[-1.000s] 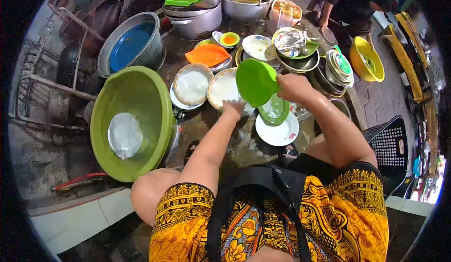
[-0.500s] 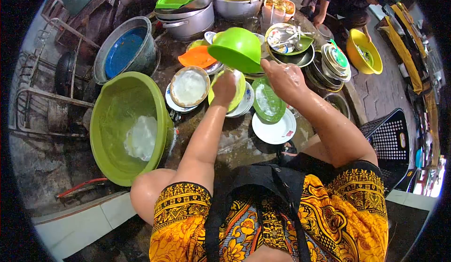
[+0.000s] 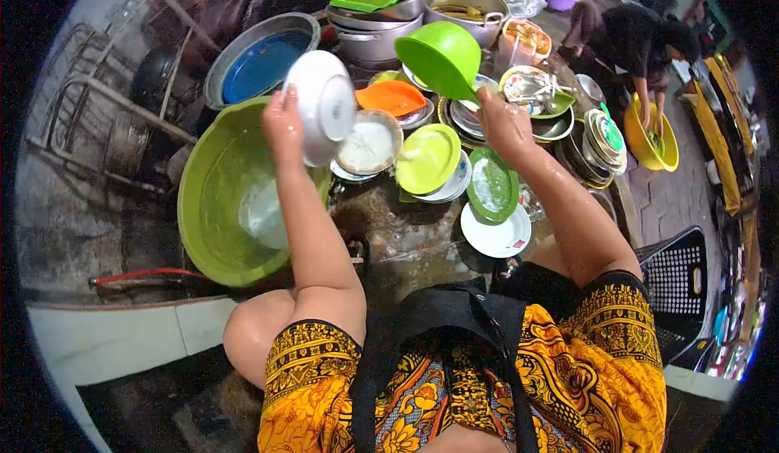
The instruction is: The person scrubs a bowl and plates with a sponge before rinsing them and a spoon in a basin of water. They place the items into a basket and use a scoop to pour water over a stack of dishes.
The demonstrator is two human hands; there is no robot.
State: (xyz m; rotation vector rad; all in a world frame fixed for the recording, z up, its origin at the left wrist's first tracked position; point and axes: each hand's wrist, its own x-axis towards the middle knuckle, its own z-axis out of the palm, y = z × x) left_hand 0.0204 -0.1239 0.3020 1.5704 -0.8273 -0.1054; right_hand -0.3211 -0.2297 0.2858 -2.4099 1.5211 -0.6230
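Up high, left hand [image 3: 281, 120] fingers clamp the white bowl [image 3: 323, 105] — right hand [image 3: 503, 124] grips the green scoop [image 3: 436, 55].

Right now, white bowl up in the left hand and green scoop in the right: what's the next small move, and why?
Probably lower the white bowl into the big green basin. The left hand holds it tilted right above the basin's rim, and water shows in the basin. The right hand keeps the green scoop raised over the dirty plates, so that hand looks busy.
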